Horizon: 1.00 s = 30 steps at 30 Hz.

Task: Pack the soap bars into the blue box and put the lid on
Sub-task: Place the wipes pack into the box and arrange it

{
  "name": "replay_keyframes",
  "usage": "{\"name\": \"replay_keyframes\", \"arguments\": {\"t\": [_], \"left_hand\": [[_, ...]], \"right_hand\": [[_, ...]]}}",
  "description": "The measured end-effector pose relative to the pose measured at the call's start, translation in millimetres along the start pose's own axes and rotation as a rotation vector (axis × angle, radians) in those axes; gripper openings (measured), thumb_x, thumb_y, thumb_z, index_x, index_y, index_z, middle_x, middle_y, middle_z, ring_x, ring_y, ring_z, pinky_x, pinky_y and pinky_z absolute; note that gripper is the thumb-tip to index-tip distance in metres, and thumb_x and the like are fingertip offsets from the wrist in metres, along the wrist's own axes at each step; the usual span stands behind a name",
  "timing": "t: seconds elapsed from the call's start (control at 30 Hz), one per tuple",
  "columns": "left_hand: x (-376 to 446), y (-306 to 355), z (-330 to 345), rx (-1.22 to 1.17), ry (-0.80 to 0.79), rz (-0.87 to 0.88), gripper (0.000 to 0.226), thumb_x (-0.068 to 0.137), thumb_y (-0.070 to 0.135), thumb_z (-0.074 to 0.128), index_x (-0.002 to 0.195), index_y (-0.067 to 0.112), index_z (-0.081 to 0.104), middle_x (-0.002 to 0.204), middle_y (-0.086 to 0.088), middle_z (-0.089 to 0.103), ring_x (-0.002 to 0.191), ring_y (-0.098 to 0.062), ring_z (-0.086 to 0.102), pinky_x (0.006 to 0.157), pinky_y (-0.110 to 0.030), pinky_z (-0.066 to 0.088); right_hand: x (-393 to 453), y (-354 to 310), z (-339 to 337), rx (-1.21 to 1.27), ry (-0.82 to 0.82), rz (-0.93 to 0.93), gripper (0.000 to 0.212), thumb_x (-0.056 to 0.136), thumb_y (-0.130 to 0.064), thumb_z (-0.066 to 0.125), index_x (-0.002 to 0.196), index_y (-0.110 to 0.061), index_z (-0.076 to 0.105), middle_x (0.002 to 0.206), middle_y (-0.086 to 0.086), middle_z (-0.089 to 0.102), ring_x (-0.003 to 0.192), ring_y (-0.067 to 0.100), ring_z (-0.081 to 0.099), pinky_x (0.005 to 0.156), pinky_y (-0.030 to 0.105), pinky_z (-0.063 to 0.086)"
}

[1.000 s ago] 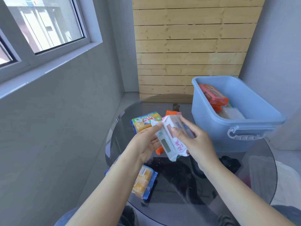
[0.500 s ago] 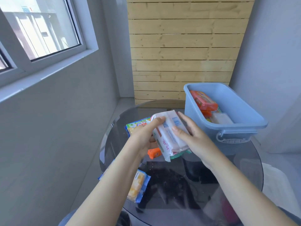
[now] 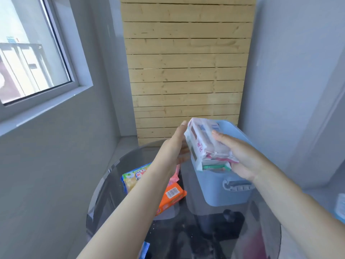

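A stack of white-and-pink wrapped soap bars (image 3: 202, 142) is held between my left hand (image 3: 173, 148) and my right hand (image 3: 237, 156), just above the near left corner of the blue box (image 3: 220, 191). The stack and my hands hide the inside of the box. On the round glass table (image 3: 214, 240) to the left of the box lie an orange soap pack (image 3: 170, 197), a yellow pack with a blue edge (image 3: 132, 177) and a pink one (image 3: 175, 174) partly under my left forearm.
A grey wall with a window runs along the left, a wooden slat panel (image 3: 186, 71) stands behind the table, and a grey wall is close on the right. A pale blue-white object (image 3: 339, 208) shows at the right edge. Another blue-edged pack (image 3: 144, 250) peeks out at the bottom.
Both hands have carried the stack of white soap bars up and to the right, from above the table's middle to over the blue box. The camera has tilted upward.
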<state>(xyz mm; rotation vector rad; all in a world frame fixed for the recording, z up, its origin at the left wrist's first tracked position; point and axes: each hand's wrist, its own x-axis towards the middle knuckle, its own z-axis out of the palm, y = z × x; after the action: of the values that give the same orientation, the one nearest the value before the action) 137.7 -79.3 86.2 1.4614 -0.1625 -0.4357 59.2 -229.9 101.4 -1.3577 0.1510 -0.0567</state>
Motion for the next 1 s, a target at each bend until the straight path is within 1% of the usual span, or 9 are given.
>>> {"name": "replay_keyframes", "arguments": {"t": [0.07,0.17,0.3,0.4,0.5,0.6,0.7,0.83,1.0], "left_hand": [[14,-1,11,-0.028,0.042,-0.017,0.039,0.08,0.055,0.058,0.079,0.018,0.071,0.072,0.002,0.075,0.066,-0.015,0.068,0.066,-0.028,0.052],[31,-11,24,0.018,0.083,-0.035,0.02,0.088,0.038,0.057,0.086,0.02,0.066,0.083,0.004,0.066,0.08,-0.013,0.061,0.085,-0.034,0.05],[44,-27,38,0.051,0.081,-0.024,0.013,0.094,0.027,0.051,0.096,0.027,0.064,0.09,0.008,0.068,0.081,-0.008,0.062,0.058,-0.016,0.047],[53,-41,45,0.083,0.043,-0.011,0.027,0.092,0.014,0.047,0.115,0.021,0.061,0.105,-0.003,0.071,0.091,-0.019,0.069,0.063,-0.022,0.052],[55,-48,44,0.114,0.035,0.025,0.028,0.093,0.011,0.044,0.111,0.023,0.06,0.1,-0.001,0.072,0.085,-0.015,0.07,0.058,-0.02,0.053],[57,-48,40,0.107,0.026,0.027,0.026,0.092,0.008,0.045,0.103,0.022,0.063,0.096,-0.001,0.072,0.08,-0.015,0.069,0.057,-0.02,0.054],[58,-48,39,0.108,0.008,0.024,0.025,0.092,0.009,0.045,0.102,0.023,0.063,0.093,0.001,0.072,0.078,-0.014,0.068,0.055,-0.018,0.053],[59,-49,41,0.117,0.01,0.018,0.027,0.093,0.01,0.044,0.108,0.024,0.061,0.099,0.0,0.071,0.088,-0.017,0.068,0.066,-0.025,0.056],[60,-49,41,0.121,0.021,0.008,0.023,0.093,0.011,0.045,0.097,0.028,0.059,0.094,0.002,0.071,0.083,-0.015,0.069,0.065,-0.026,0.057]], "right_hand": [[14,-12,-17,-0.063,0.09,-0.013,0.024,0.088,-0.032,0.057,0.107,-0.02,0.067,0.087,0.001,0.075,0.071,0.016,0.07,0.071,0.031,0.053],[37,-24,-43,-0.158,0.244,-0.043,0.029,0.087,-0.031,0.06,0.113,-0.018,0.067,0.096,0.006,0.073,0.073,0.021,0.069,0.066,0.032,0.054],[75,-23,-62,-0.403,0.419,-0.098,0.024,0.086,-0.026,0.064,0.107,-0.015,0.066,0.107,0.013,0.071,0.081,0.027,0.069,0.071,0.036,0.056],[104,-15,-65,-0.761,0.486,-0.082,0.035,0.084,-0.029,0.064,0.114,-0.012,0.063,0.111,0.011,0.069,0.099,0.029,0.065,0.085,0.036,0.052],[124,-7,-65,-1.112,0.523,0.047,0.042,0.085,-0.041,0.057,0.118,-0.015,0.059,0.113,0.008,0.067,0.103,0.029,0.062,0.079,0.031,0.048],[138,1,-65,-1.264,0.523,0.15,0.046,0.085,-0.047,0.054,0.119,-0.016,0.056,0.116,0.006,0.065,0.104,0.027,0.062,0.073,0.027,0.042],[151,0,-71,-1.077,0.513,0.205,0.045,0.084,-0.04,0.059,0.12,-0.013,0.057,0.117,0.01,0.065,0.103,0.029,0.063,0.078,0.029,0.045],[156,9,-89,-0.439,0.446,0.343,0.048,0.088,-0.032,0.061,0.127,-0.005,0.054,0.13,0.016,0.058,0.114,0.031,0.059,0.1,0.045,0.046],[158,25,-100,-0.276,0.375,0.373,0.049,0.089,-0.034,0.06,0.127,-0.004,0.055,0.118,0.017,0.064,0.094,0.031,0.063,0.095,0.046,0.047]]}}
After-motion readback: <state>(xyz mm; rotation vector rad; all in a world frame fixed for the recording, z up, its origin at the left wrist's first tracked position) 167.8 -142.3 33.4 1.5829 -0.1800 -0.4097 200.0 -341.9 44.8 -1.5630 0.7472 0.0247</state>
